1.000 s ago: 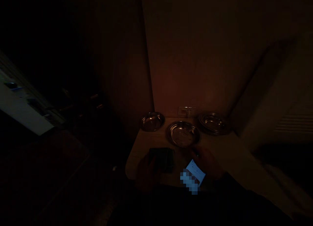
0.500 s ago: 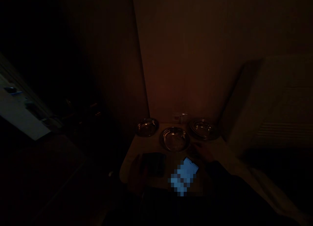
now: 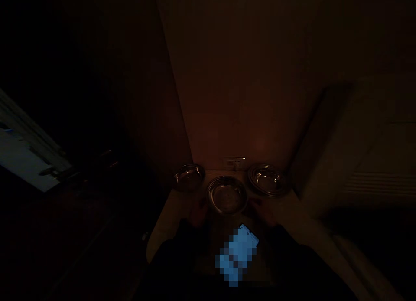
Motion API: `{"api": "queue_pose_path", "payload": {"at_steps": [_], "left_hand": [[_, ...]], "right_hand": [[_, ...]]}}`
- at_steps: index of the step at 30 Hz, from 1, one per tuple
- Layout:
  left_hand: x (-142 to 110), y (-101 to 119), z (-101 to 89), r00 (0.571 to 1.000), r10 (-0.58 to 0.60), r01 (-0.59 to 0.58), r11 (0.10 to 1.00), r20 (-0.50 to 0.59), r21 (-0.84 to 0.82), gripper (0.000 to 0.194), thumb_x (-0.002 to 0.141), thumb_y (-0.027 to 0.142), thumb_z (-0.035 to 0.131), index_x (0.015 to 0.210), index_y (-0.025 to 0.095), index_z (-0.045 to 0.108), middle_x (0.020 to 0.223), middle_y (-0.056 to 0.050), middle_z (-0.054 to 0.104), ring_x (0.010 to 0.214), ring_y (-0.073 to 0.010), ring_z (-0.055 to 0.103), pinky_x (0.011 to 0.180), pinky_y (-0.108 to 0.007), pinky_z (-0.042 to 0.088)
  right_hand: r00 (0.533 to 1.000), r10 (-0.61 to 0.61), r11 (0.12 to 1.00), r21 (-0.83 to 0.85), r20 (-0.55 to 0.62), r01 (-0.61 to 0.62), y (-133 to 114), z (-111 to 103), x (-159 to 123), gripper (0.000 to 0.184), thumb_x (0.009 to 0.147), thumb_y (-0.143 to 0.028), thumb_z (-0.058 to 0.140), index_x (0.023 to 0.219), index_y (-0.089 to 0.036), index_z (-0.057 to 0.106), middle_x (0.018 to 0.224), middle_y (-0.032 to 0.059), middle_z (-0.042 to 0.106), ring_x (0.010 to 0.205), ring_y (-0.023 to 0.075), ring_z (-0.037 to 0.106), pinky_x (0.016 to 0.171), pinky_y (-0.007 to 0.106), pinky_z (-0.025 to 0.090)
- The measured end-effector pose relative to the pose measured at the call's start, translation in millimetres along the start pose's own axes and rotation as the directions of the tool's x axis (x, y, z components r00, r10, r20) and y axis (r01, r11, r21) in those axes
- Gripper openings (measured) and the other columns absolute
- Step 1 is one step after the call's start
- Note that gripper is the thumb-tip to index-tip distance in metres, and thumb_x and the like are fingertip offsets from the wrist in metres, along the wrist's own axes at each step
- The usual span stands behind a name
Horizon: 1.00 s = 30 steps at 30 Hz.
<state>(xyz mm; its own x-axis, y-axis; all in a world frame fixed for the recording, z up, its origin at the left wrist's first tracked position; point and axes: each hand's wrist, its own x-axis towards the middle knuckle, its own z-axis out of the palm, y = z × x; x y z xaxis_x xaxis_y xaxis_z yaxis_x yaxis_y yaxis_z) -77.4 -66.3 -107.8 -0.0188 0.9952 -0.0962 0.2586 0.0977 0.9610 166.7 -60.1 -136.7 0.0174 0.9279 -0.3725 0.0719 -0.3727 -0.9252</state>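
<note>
The scene is very dark. In the head view a round metal dish sits in the middle of a small table, faint light glinting off its rim and base. My left hand is close to the dish's near left side. On the opposite side, my right hand reaches toward its near right rim. Shadow hides the fingers of both hands, and whether they touch the dish cannot be made out. Between my forearms lies a phone with its screen lit and partly pixelated.
Another metal dish stands at the table's back left, and stacked metal dishes at the back right. A socket plate is on the wall behind. The pale table has a rounded front left corner.
My left hand has moved forward and right, from a dark rectangular object to the middle dish's side. That object is no longer discernible. The view has shifted slightly; my right hand stays near the dish.
</note>
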Motion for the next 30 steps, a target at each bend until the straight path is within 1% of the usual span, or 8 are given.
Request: {"api": "queue_pose_path", "payload": {"at_steps": [6, 10, 13, 16, 20, 26, 28, 30], "left_hand": [[26.7, -3.9, 9.3, 0.999, -0.046, 0.046, 0.999, 0.007, -0.016, 0.033, 0.084, 0.029, 0.054, 0.108, 0.010, 0.066, 0.117, -0.016, 0.068, 0.111, -0.0266, 0.063, 0.093, -0.039, 0.049], [34.9, 0.7, 9.8, 0.999, -0.054, 0.054, 0.998, 0.004, -0.017, 0.031, 0.083, 0.029, 0.057, 0.106, 0.012, 0.066, 0.118, -0.014, 0.068, 0.113, -0.0263, 0.062, 0.095, -0.038, 0.048], [38.4, 5.2, 10.9, 0.999, -0.042, 0.042, 0.999, 0.001, -0.017, 0.031, 0.082, 0.031, 0.059, 0.106, 0.013, 0.067, 0.118, -0.013, 0.068, 0.113, -0.0267, 0.062, 0.095, -0.039, 0.048], [40.2, 8.5, 11.8, 1.000, -0.023, 0.023, 1.000, -0.006, 0.005, 0.032, 0.081, 0.029, 0.058, 0.108, 0.013, 0.065, 0.120, -0.014, 0.067, 0.113, -0.0268, 0.062, 0.095, -0.039, 0.049], [39.3, 16.2, 11.0, 0.999, -0.012, 0.016, 0.994, -0.037, 0.105, 0.030, 0.082, 0.026, 0.056, 0.108, 0.013, 0.065, 0.114, -0.015, 0.070, 0.107, -0.0273, 0.064, 0.094, -0.041, 0.048], [41.3, 43.2, 21.5, 0.987, 0.074, -0.026, 0.949, -0.141, 0.315, 0.036, 0.085, 0.027, 0.052, 0.116, 0.011, 0.062, 0.127, -0.018, 0.061, 0.122, -0.0295, 0.054, 0.105, -0.042, 0.038], [45.4, 54.4, 34.5, 0.989, 0.111, -0.069, 0.934, -0.101, 0.350, 0.039, 0.087, 0.026, 0.049, 0.120, 0.011, 0.060, 0.126, -0.017, 0.062, 0.119, -0.0267, 0.056, 0.104, -0.038, 0.039], [52.2, 65.7, 52.1, 0.987, 0.146, -0.161, 0.903, 0.067, 0.398, 0.038, 0.088, 0.027, 0.048, 0.122, 0.014, 0.060, 0.125, -0.013, 0.064, 0.115, -0.0225, 0.059, 0.100, -0.034, 0.042]], "right_hand": [[1.000, -0.019, 0.998, 0.067, 0.008, 0.019, 1.4, -1.7, 8.9, 0.031, 0.093, -0.036, 0.056, 0.117, -0.017, 0.058, 0.115, 0.0076, 0.061, 0.095, 0.0196, 0.062, 0.080, 0.039, 0.054], [0.999, -0.043, 0.994, 0.104, -0.005, 0.043, 3.9, -4.0, 10.7, 0.024, 0.093, -0.035, 0.055, 0.102, -0.013, 0.062, 0.091, 0.0047, 0.066, 0.071, 0.0140, 0.063, 0.064, 0.030, 0.054], [0.998, -0.060, 0.990, 0.123, -0.034, 0.064, 7.4, -14.1, 5.6, 0.022, 0.088, -0.034, 0.056, 0.090, -0.014, 0.065, 0.077, 0.0062, 0.068, 0.060, 0.0148, 0.062, 0.055, 0.029, 0.052], [0.991, -0.065, 0.988, 0.133, -0.113, 0.080, 11.0, -39.9, -1.3, 0.025, 0.082, -0.039, 0.058, 0.091, -0.017, 0.066, 0.083, 0.0095, 0.071, 0.067, 0.0203, 0.066, 0.059, 0.034, 0.055], [0.962, -0.042, 0.995, 0.079, -0.268, 0.065, 13.4, -91.4, -6.0, 0.018, 0.073, -0.034, 0.067, 0.080, -0.018, 0.067, 0.083, 0.0130, 0.072, 0.075, 0.0259, 0.068, 0.065, 0.038, 0.056], [0.910, -0.039, 0.998, 0.030, -0.413, 0.057, 12.6, -148.8, 0.3, 0.021, 0.084, -0.032, 0.056, 0.094, -0.016, 0.064, 0.093, 0.0148, 0.072, 0.078, 0.0247, 0.070, 0.068, 0.037, 0.058], [0.899, -0.057, 0.998, 0.004, -0.433, 0.065, 10.2, -159.4, 7.9, 0.023, 0.087, -0.032, 0.052, 0.100, -0.015, 0.063, 0.096, 0.0141, 0.071, 0.080, 0.0232, 0.069, 0.069, 0.035, 0.058], [0.895, -0.077, 0.997, -0.036, -0.440, 0.068, 6.3, -167.1, 17.6, 0.023, 0.090, -0.030, 0.051, 0.104, -0.015, 0.062, 0.101, 0.0130, 0.069, 0.085, 0.0220, 0.068, 0.072, 0.035, 0.057]]}}
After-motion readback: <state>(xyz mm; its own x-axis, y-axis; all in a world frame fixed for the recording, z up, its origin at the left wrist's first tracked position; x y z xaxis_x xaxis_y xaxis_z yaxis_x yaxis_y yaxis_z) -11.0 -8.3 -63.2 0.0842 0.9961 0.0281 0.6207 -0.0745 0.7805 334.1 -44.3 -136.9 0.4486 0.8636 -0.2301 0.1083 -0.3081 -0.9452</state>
